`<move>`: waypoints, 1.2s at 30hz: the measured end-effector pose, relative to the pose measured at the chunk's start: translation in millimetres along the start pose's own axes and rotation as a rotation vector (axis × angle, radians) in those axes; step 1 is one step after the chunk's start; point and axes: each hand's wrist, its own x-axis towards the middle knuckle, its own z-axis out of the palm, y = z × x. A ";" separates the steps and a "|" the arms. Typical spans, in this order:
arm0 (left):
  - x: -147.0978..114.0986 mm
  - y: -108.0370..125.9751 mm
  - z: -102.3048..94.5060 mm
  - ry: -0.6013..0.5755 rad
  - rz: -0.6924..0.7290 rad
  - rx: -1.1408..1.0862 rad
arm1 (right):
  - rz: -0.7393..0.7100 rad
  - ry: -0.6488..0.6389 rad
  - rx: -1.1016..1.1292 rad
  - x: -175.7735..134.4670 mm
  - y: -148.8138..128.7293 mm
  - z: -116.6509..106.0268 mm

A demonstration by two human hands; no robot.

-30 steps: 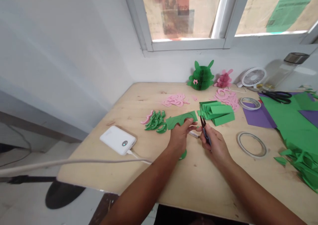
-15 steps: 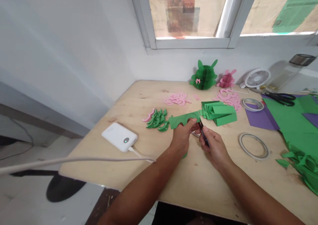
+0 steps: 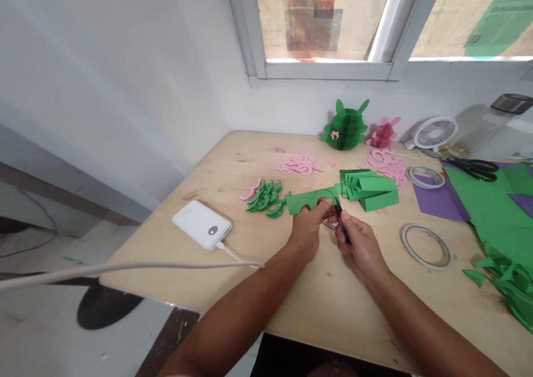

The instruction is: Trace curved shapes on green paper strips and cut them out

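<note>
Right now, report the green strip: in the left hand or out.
In: the left hand grips the strip, thumb over its lower edge.

Bare hands (image 3: pixel 306 232), bare forearms (image 3: pixel 245 305) narrowing toward the wrists, dark clothing (image 3: pixel 277 357) at the lap

A white wall (image 3: pixel 125 60) is at ten o'clock and a bright window (image 3: pixel 316 27) at one o'clock. A wood table (image 3: pixel 225 160) fills the middle. At eight o'clock, pale floor (image 3: pixel 129 343) shows around a dark round thing (image 3: pixel 106 307), maybe a seat.
</note>
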 end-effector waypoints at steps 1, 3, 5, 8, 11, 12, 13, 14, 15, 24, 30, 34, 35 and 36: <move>-0.2 0.1 0.3 0.003 0.001 -0.001 | 0.004 0.003 0.000 0.2 0.1 0.2; -0.2 0.1 0.9 0.010 0.003 -0.006 | 0.015 0.010 0.004 0.5 0.2 0.6; -0.1 -0.3 1.3 0.019 0.005 -0.015 | 0.022 0.014 0.010 0.4 0.3 0.7; 0.1 -0.7 1.3 0.024 0.001 -0.022 | 0.025 0.018 0.013 0.1 0.6 0.3; -0.2 -0.4 1.5 0.022 -0.007 -0.020 | 0.023 0.018 0.011 0.0 0.8 -0.3; -0.4 -0.1 1.7 0.025 -0.006 -0.020 | 0.023 0.017 0.009 0.1 0.9 -0.4; -0.6 0.2 1.9 0.026 -0.005 -0.021 | 0.022 0.016 0.007 0.3 1.0 -0.5; -0.8 0.6 2.1 0.026 -0.004 -0.022 | 0.022 0.016 0.004 0.4 1.1 -0.5; -0.9 0.8 2.3 0.024 -0.005 -0.022 | 0.022 0.017 0.003 0.7 1.3 -0.5; 0.5 -0.8 1.4 0.025 -0.001 -0.014 | 0.018 0.031 0.004 1.5 2.5 -0.2; -0.3 0.2 1.9 0.029 -0.001 0.007 | -0.002 0.020 -0.022 1.8 2.4 -0.2; -0.5 0.6 1.9 0.013 -0.006 0.003 | 0.006 0.025 -0.024 1.2 1.6 0.3; -0.4 0.6 1.8 0.016 -0.008 0.000 | 0.008 0.026 -0.022 1.0 1.3 0.4; -0.3 0.6 1.8 0.019 -0.010 -0.001 | 0.010 0.025 -0.019 0.9 1.1 0.5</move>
